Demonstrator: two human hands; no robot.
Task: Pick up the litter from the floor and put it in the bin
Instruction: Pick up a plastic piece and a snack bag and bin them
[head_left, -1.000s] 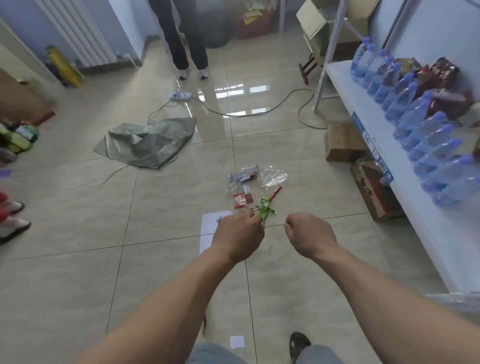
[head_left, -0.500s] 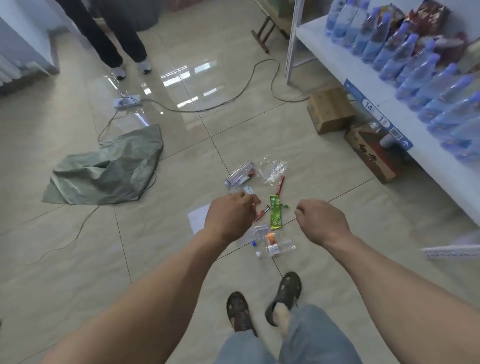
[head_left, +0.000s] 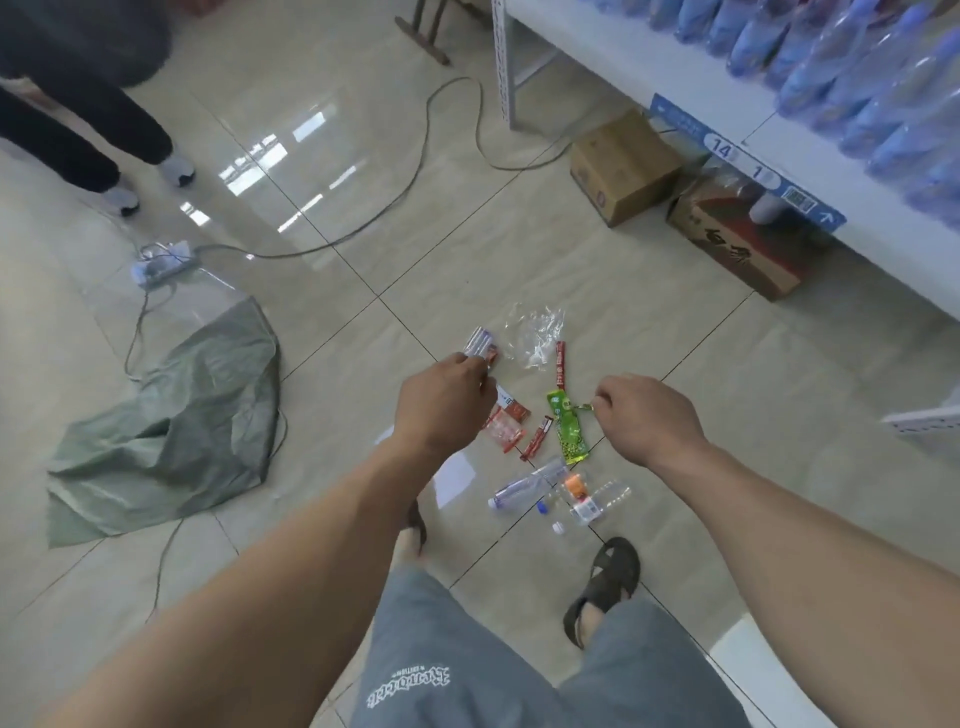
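Both arms are out over the tiled floor (head_left: 649, 332) and the litter sits right beneath them, scattered in a loose cluster. The left hand (head_left: 441, 408) hangs above the near-left side of the pile, knuckles up, fingers curled downward; whether they have hold of anything I cannot tell, since the back of the hand hides the tips. The right hand (head_left: 647, 418) is loosely fisted, thumb and forefinger pinched together by the top corner of the green wrapper (head_left: 566, 431), where a small scrap shows at the fingertips, though an actual grip on it is too small to make out. The green wrapper lies flat on the tile, a short red stick wrapper (head_left: 536, 445) just beside it on the left and a longer red stick wrapper (head_left: 560, 365) just beyond it. A crumpled clear plastic bag (head_left: 537, 335) lies at the far edge of the pile, with a silvery packet (head_left: 480, 344) next to it. Nearer the feet, two clear plastic bottles lie on their sides, one plain (head_left: 527, 486) and one with an orange label (head_left: 592, 499), with loose caps close by. A grey-green sack (head_left: 166, 441) lies crumpled well off to the left. To the right, cardboard boxes (head_left: 623, 166) sit under a white shelf (head_left: 675, 78) stocked with water bottles.
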